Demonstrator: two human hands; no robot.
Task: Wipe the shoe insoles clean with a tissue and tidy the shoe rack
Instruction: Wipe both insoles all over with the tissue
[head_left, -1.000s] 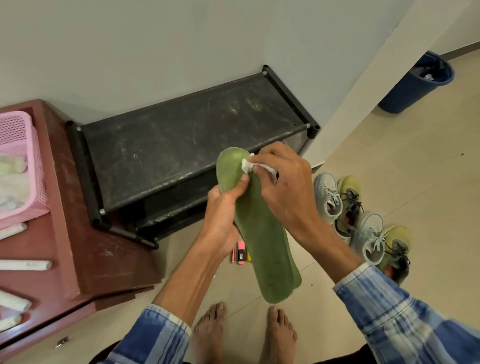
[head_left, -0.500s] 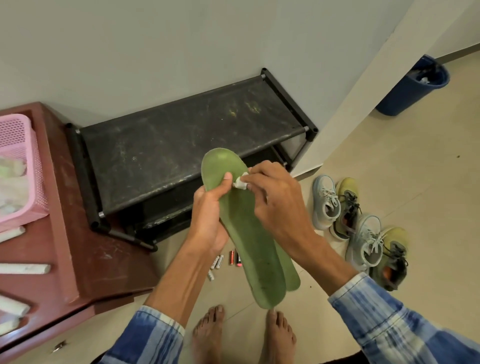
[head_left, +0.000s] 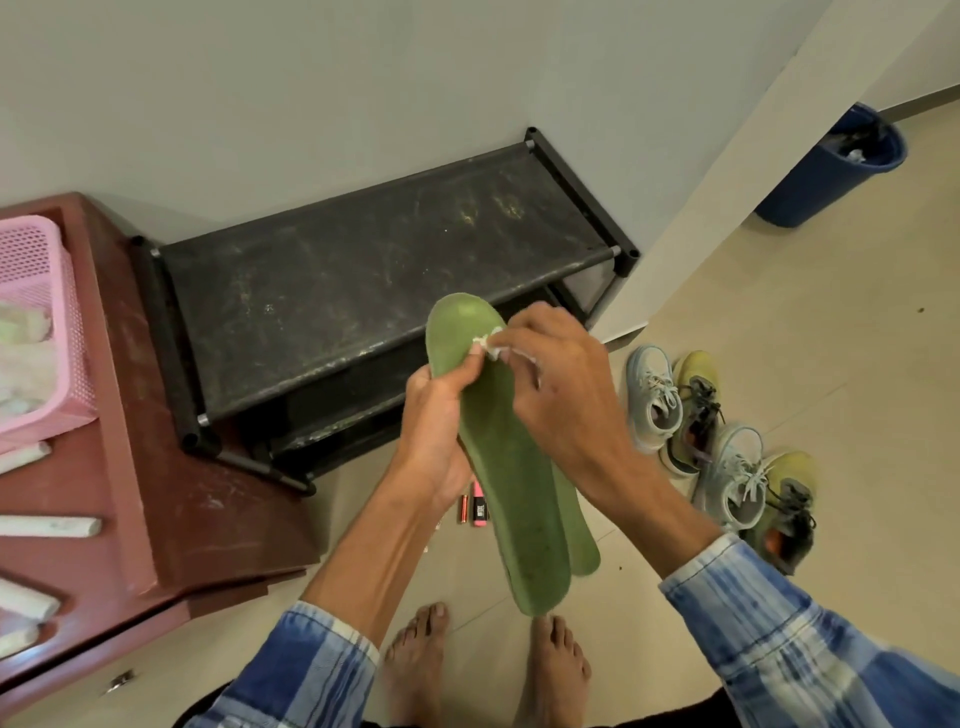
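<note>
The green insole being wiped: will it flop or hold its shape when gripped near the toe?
Probably fairly stiff: the green insole hangs straight with only the left hand gripping its upper half. Likely light, being thin. It may flex slightly where the right hand presses the tissue.

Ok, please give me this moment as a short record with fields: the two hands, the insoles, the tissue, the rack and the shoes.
left hand: holds two green insoles together, thumb on the front insole
right hand: pinches the tissue against the front insole's toe end
back insole: mostly hidden behind the front one
shoe rack: black, top shelf dusty
shoes: four, on the floor to the rack's right
</note>
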